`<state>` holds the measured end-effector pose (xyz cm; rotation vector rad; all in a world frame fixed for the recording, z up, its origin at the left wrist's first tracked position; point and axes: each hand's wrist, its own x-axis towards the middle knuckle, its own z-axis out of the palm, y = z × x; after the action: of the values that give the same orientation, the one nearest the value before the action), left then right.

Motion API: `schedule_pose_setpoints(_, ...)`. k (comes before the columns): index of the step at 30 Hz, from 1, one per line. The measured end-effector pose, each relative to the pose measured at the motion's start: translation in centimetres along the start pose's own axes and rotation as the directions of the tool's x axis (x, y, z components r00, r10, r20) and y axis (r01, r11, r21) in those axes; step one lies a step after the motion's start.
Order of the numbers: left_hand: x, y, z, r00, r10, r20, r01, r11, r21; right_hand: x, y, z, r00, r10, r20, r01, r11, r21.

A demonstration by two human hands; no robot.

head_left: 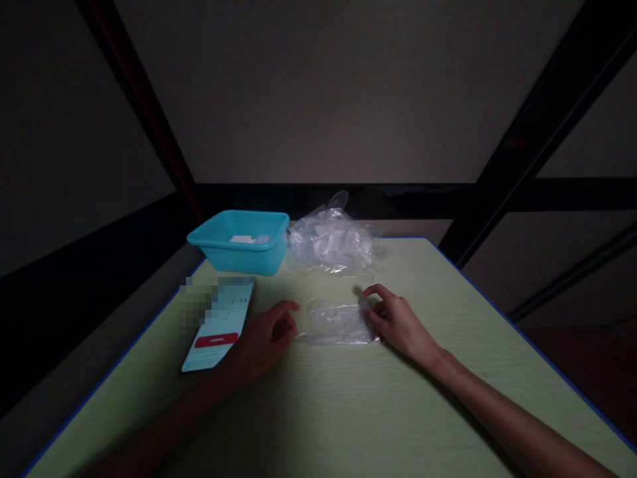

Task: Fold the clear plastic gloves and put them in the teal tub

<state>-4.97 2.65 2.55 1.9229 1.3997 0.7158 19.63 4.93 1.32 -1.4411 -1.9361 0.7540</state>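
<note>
A flat clear plastic bag (336, 324) lies on the table between my two hands. My left hand (271, 332) is just left of the bag, its fingers curled and the index finger reaching right; whether it pinches the bag's thin left edge is too small to tell. At the bag's right end, my right hand (395, 322) has its thumb on the plastic and its index finger stretched out above, apart from the thumb. Behind the bag sits a heap of crumpled clear plastic bags (333, 242).
A blue basket (271, 259) with white and clear pieces inside stands at the back left. In front of it lies a phone (223, 325) with a lit screen, close to my left hand. The pale green table (348, 411) has blue edges, with a wall behind.
</note>
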Motion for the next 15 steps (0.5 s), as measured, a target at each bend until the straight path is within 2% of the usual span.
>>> schedule_pose_setpoints(15,-0.17,0.21,0.08,0.996,-0.062,0.063,0.063,0.998,-0.008,0.05,-0.01,-0.01,1.000,0.015,0.000,-0.015,1.000,-0.003)
